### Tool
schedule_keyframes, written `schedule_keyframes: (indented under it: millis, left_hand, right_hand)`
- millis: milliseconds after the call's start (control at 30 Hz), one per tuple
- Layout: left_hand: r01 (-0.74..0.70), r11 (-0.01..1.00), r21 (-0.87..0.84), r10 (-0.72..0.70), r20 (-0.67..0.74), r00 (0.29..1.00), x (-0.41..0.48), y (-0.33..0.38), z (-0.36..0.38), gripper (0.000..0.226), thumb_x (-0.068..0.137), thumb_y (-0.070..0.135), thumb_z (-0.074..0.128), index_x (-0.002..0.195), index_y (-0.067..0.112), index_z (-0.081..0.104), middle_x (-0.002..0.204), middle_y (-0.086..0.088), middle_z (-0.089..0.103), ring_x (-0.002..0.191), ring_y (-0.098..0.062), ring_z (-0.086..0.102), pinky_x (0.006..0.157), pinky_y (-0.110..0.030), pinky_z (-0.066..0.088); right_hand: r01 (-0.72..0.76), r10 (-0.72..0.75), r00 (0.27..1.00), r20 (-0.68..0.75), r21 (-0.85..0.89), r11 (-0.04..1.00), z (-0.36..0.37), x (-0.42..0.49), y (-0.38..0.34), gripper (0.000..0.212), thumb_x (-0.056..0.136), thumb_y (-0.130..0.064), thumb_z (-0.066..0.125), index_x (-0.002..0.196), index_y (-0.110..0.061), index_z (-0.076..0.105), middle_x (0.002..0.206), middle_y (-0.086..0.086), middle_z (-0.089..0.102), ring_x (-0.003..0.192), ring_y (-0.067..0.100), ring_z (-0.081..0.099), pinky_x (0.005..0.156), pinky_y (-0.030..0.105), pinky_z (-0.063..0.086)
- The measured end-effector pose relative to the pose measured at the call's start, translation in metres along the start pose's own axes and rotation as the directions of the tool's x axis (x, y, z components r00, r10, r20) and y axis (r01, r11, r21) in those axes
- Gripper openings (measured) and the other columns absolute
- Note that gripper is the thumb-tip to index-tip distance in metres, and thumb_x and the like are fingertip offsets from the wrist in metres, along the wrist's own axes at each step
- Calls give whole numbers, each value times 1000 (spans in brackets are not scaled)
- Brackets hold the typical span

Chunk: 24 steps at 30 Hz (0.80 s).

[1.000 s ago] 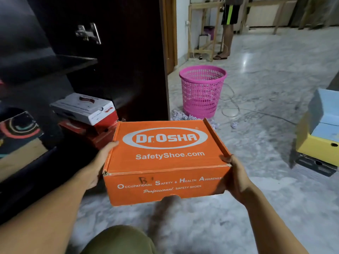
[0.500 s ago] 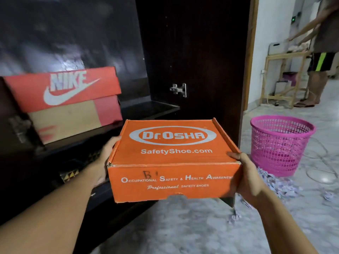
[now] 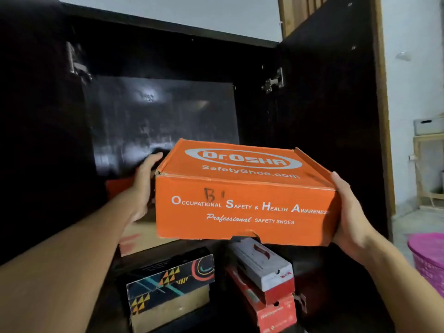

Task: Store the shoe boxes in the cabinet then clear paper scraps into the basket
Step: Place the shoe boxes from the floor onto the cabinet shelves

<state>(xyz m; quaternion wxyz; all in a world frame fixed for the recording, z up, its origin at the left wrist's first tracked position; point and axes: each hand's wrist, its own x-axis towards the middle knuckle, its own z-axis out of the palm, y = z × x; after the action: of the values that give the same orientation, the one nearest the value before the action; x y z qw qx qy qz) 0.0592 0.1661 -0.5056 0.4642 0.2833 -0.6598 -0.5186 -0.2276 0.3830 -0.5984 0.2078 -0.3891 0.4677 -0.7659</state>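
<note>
Orange shoe box (image 3: 242, 195), cardboard, white print, "B" handwritten on its front face, is at centre frame. It is held level in the air in front of the open cabinet (image 3: 168, 111), and its near bottom edge is above the boxes on the lower shelf. Whether its far edge touches a shelf cannot be told.

Left hand (image 3: 141, 188): palm and straight fingers pressed flat on the box's left side. Right hand (image 3: 348, 207): cups the right end with the thumb up along the top corner; the fingers are hidden behind the box.

Cabinet: dark, glossy wood. The back panel (image 3: 158, 121) shows reflections above the box. The right door (image 3: 336, 128) stands open, with a metal hinge (image 3: 274, 80) at its inner edge.

Upper shelf, left of centre: a red-and-tan box (image 3: 134, 239) sits just behind the left hand, mostly covered.

Lower shelf, bottom of frame: a black patterned box (image 3: 168, 280) is on the left. A white-topped box (image 3: 262, 267) is stacked on a red box (image 3: 276, 311) on the right, with a narrow dark gap between the two groups.

Right edge of frame: a pale wall (image 3: 413, 80), a wooden rack (image 3: 427, 164) and a pale stone floor (image 3: 413, 224). The pink basket (image 3: 427, 258) stands at lower right, cut off by the frame, well apart from the door.
</note>
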Motion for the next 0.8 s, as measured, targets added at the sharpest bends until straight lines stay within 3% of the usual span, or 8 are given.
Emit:
schedule_keyframes:
  millis: [100, 200, 333, 433, 533, 633, 733, 800]
  left_hand:
    - [-71, 997, -2, 71, 24, 997, 4, 27, -11, 58, 65, 75, 53, 79, 22, 71, 86, -15, 65, 83, -33, 58, 77, -41, 43]
    - [-119, 993, 12, 119, 5, 993, 16, 39, -20, 70, 86, 73, 33, 84, 21, 79, 88, -15, 75, 81, -32, 69, 79, -41, 51]
    - [-131, 991, -36, 133, 56, 990, 29, 52, -40, 79, 82, 83, 26, 100, 26, 78, 105, -15, 74, 97, -34, 71, 88, -50, 53]
    - [-131, 991, 36, 131, 18, 991, 41, 56, -49, 64, 83, 78, 36, 97, 31, 77, 100, -9, 76, 88, -27, 74, 78, -43, 56]
    - [-131, 982, 137, 154, -168, 974, 66, 48, -62, 72, 67, 79, 63, 122, 32, 63, 110, -5, 73, 91, -24, 73, 77, -39, 57]
    - [-182, 956, 231, 263, -393, 881, 89, 36, -76, 83, 72, 67, 71, 143, 34, 42, 129, -2, 60, 107, -21, 63, 90, -39, 53]
    - [-245, 925, 291, 371, -547, 750, 109, 29, -76, 75, 82, 47, 72, 145, 21, 40, 138, -8, 51, 121, -25, 54, 96, -31, 42]
    - [-273, 880, 388, 461, -563, 685, 120, 26, -73, 69, 87, 38, 70, 145, 15, 39, 141, -13, 46, 127, -28, 48, 98, -30, 38]
  right_hand:
    - [27, -27, 1000, 1, -46, 999, 33, 23, -23, 42, 86, -73, 43, 98, -43, 70, 95, 3, 77, 84, 19, 75, 81, 45, 54]
    - [45, -48, 998, -31, -110, 993, 60, 59, -27, 63, 79, -79, 48, 107, -27, 69, 90, 2, 78, 81, 21, 75, 80, 44, 55]
    - [6, -17, 996, -83, -126, 992, 102, 103, -36, 69, 72, -85, 52, 104, -26, 69, 88, 3, 77, 82, 25, 74, 80, 45, 57]
    - [-18, 12, 999, -49, -136, 991, 133, 134, -35, 71, 71, -84, 54, 106, -23, 68, 95, 5, 75, 86, 26, 72, 70, 38, 55]
    - [18, -23, 999, -35, -154, 988, 160, 164, -21, 65, 74, -78, 58, 109, -25, 66, 101, 1, 71, 89, 23, 69, 71, 36, 53]
    - [58, -61, 998, -10, -192, 980, 184, 193, 1, 66, 74, -73, 65, 120, -26, 63, 110, -1, 70, 96, 20, 67, 91, 42, 53]
    - [123, -126, 992, 4, -246, 961, 207, 217, 15, 63, 78, -63, 70, 125, -22, 60, 115, -1, 67, 99, 16, 63, 88, 33, 48]
    - [139, -156, 987, -42, -267, 954, 220, 227, 21, 69, 77, -63, 70, 130, -21, 55, 118, -3, 64, 104, 18, 61, 92, 34, 46]
